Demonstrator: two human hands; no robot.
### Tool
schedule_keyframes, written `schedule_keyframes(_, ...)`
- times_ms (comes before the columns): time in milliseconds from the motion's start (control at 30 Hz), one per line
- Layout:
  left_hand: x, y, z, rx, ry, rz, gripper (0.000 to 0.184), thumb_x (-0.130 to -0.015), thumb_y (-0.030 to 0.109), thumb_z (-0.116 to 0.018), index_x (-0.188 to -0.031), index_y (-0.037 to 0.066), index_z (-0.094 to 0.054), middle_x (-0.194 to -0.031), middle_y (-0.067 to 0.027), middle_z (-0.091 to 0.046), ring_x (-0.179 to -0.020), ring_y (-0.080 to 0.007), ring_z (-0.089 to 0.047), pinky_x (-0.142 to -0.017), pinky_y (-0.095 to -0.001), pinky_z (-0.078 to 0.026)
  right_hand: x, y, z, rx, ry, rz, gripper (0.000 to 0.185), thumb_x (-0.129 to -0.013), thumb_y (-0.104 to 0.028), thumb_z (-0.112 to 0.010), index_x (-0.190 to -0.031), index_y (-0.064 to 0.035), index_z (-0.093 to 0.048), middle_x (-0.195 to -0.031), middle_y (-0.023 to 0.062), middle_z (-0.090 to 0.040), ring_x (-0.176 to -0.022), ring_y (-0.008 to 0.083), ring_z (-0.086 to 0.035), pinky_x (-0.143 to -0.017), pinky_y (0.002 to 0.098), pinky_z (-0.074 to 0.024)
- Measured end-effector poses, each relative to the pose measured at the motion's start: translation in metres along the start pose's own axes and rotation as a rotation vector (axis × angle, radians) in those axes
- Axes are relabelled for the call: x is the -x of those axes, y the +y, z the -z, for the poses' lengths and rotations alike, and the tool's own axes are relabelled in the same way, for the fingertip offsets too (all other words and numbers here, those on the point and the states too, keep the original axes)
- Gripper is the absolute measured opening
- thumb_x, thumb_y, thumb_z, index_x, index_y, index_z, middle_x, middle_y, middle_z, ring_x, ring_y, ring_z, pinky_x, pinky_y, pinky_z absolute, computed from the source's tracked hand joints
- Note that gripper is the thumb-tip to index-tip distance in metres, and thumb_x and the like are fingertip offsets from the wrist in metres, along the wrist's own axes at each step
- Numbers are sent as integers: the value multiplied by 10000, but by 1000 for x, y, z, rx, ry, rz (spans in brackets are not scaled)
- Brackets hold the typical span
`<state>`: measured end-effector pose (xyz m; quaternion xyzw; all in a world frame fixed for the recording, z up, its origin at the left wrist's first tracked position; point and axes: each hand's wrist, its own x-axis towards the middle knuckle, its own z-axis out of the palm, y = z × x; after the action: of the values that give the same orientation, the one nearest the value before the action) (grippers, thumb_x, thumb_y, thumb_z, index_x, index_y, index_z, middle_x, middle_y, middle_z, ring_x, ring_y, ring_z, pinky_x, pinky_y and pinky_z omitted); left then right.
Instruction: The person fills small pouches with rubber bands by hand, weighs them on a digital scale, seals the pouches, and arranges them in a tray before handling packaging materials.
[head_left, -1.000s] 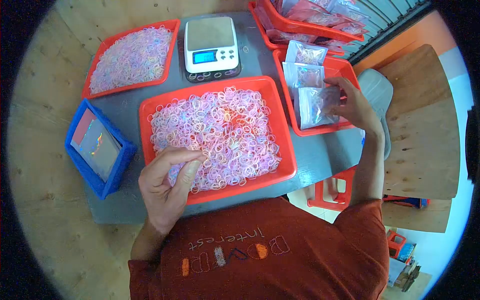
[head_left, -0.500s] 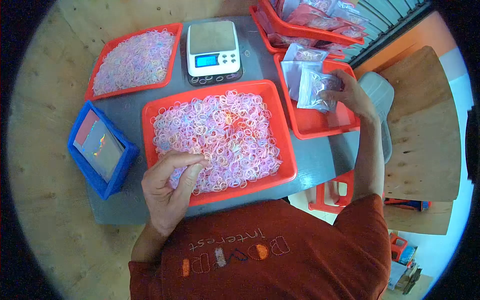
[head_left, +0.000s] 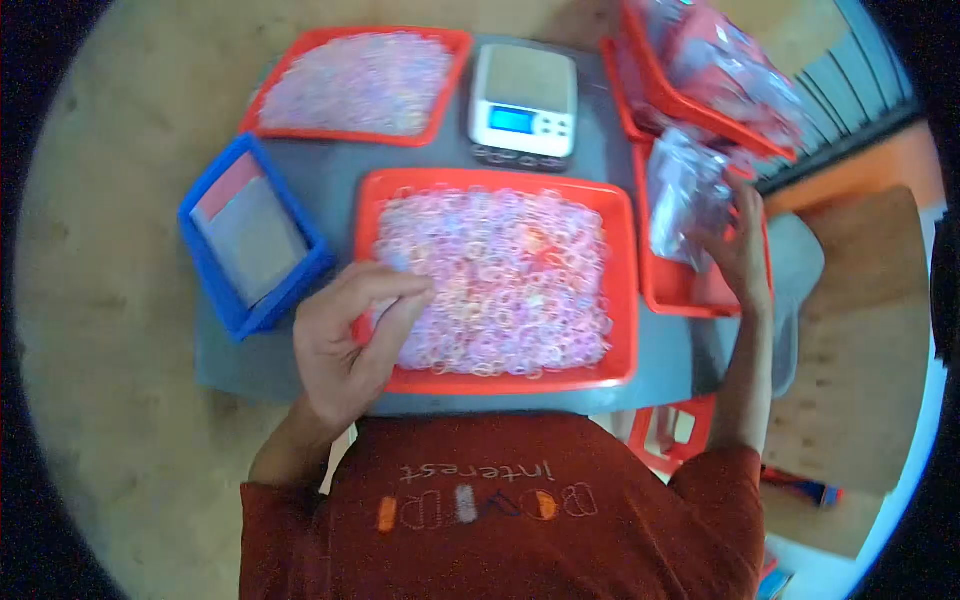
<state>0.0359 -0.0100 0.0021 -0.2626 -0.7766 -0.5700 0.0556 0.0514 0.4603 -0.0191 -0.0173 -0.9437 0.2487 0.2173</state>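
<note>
My left hand (head_left: 350, 335) is over the left edge of the middle red tray (head_left: 500, 383), its thumb and forefinger pressed together. Whatever it pinches, if anything, is too small to make out. That tray holds a heap of tiny pastel rings (head_left: 490, 290) that look like small rubber bands. Over on the right, my right hand (head_left: 738, 245) grips the edge of a clear plastic packet (head_left: 685, 195), thumb on the near side. The packet is above the right red tray (head_left: 680, 308), where other packets lie partly hidden under it. Motion blurs this area.
A digital scale (head_left: 523, 100) stands behind the middle tray. Another red tray (head_left: 345, 135) of rings is at back left. A blue basket (head_left: 250, 325) with flat cards or bags lies left. Stacked red trays (head_left: 690, 115) of filled packets rise at back right, beside a slatted panel (head_left: 850, 90).
The view has shifted, so the table appears further right. My right hand remains at the packet, now higher over the pile in the tray. My left hand keeps its pinch.
</note>
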Motion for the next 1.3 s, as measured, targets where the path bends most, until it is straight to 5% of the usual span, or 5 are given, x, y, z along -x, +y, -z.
schedule_keyframes(333, -31, -22, 93, -635, 375, 2, 200, -892, 101, -723, -1066, 5, -703, -1023, -103, -725, -992, -255, -677, -925, -351, -503, 8, -8, 9, 185, -62, 36, 953, -663, -92, -883, -1497, -65, -423, -1465, 154, -448, -1387, 333, -412, -1180, 429, -332)
schedule_keyframes(633, -17, -63, 130, -1244, 61, 146, 569, -711, 277, -840, -1195, 41, -656, -1254, -139, -608, -1242, -345, -518, -1025, -479, -434, 7, -54, 17, 248, 31, 121, 723, -868, -186, -770, -1503, -84, -440, -1539, 146, -423, -1429, 334, -379, -1143, 476, -365)
schedule_keyframes(933, -21, -84, 143, -975, 215, 187, 360, -793, 170, -780, -1123, 52, -699, -1055, -133, -696, -987, -301, -660, -915, -419, -519, 20, -113, 4, 74, 76, 171, 618, -849, 0, -734, -1430, -66, -534, -1523, 171, -454, -1427, 330, -413, -1150, 461, -369)
schedule_keyframes(1133, -22, 3, 143, -647, 465, 72, 137, -873, 99, -728, -992, 35, -704, -937, -117, -699, -821, -220, -668, -770, -333, -531, 19, -148, 4, -46, -21, 323, 299, -850, 40, -704, -1147, 3, -694, -1168, 145, -658, -1161, 286, -599, -1018, 379, -456)
schedule_keyframes(1300, -39, 50, 101, -593, 74, -280, 89, -868, 77, -719, -934, 27, -685, -918, -112, -677, -830, -242, -672, -755, -330, -528, 13, -218, -4, -338, -83, 323, 238, -798, -4, -772, -1035, 9, -743, -950, 91, -682, -846, 215, -626, -753, 324, -491)
